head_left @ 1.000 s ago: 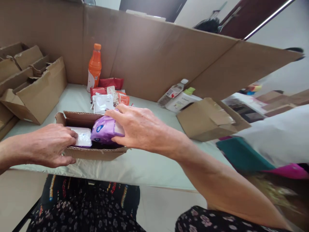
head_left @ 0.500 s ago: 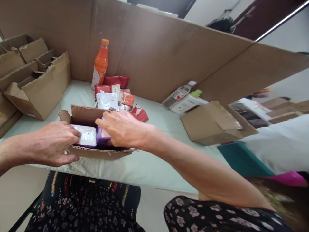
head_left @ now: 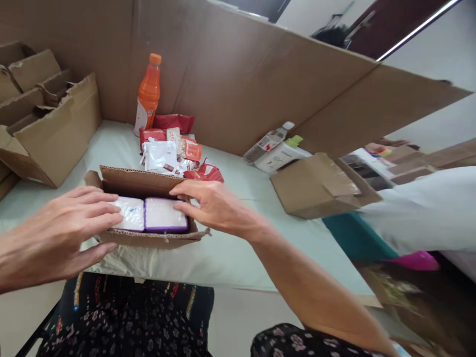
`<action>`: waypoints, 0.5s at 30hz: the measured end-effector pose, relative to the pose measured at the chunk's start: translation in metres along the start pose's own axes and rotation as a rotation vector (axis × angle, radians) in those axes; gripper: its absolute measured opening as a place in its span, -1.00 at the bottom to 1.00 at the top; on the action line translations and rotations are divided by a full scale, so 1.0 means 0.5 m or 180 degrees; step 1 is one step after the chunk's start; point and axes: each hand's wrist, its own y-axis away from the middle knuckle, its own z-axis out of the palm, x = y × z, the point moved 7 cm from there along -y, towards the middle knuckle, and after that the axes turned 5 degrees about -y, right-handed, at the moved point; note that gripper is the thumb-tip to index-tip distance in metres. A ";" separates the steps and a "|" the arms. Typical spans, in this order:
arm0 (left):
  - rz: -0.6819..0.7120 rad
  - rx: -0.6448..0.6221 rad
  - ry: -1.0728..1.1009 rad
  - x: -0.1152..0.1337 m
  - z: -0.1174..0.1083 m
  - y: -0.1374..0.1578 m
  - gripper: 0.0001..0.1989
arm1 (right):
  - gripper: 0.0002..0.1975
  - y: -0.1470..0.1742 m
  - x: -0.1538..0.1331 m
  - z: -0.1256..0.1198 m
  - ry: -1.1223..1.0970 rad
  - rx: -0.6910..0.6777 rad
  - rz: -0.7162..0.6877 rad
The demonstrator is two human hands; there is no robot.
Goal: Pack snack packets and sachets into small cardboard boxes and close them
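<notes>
In front of me stands a small cardboard box [head_left: 156,240] with its top open. Two plastic-wrapped white packs lie side by side inside, the left pack [head_left: 131,212] and the right pack [head_left: 165,214], which has purple edges. My left hand [head_left: 84,223] is spread at the box's left end, fingertips over the left pack and thumb outside the front wall. At the right end, my right hand [head_left: 208,203] has thumb and forefinger apart; the thumb touches the right pack's corner. Its other fingers are partly hidden.
Behind the box lie a white packet [head_left: 160,156] and several red wrapped packets [head_left: 206,171]. An orange bottle [head_left: 148,94] stands by the cardboard partition [head_left: 230,74]. Larger boxes [head_left: 55,134] sit left. A clear bottle [head_left: 268,144], white bottle [head_left: 280,156] and another box [head_left: 312,186] are right.
The right pack has settled flat beside the left one. My right hand has let go of it and moved right. My left hand has loosened, its fingers now spread.
</notes>
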 end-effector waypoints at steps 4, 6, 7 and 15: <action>0.0185 0.0287 -0.0609 -0.019 -0.027 0.043 -0.50 | -0.78 0.034 0.022 -0.061 -0.0289 0.1147 0.0004; -0.0156 0.0522 -0.0633 -0.049 -0.025 0.075 -0.38 | -0.76 0.042 0.033 -0.076 -0.0266 0.1563 0.0093; -0.0273 0.0574 -0.0623 -0.059 -0.017 0.089 -0.34 | -0.71 0.041 0.037 -0.076 -0.0262 0.1651 0.0117; -0.0254 0.0585 -0.0477 -0.046 0.043 0.095 -0.50 | -0.75 0.011 0.057 0.000 -0.0972 0.0888 -0.0142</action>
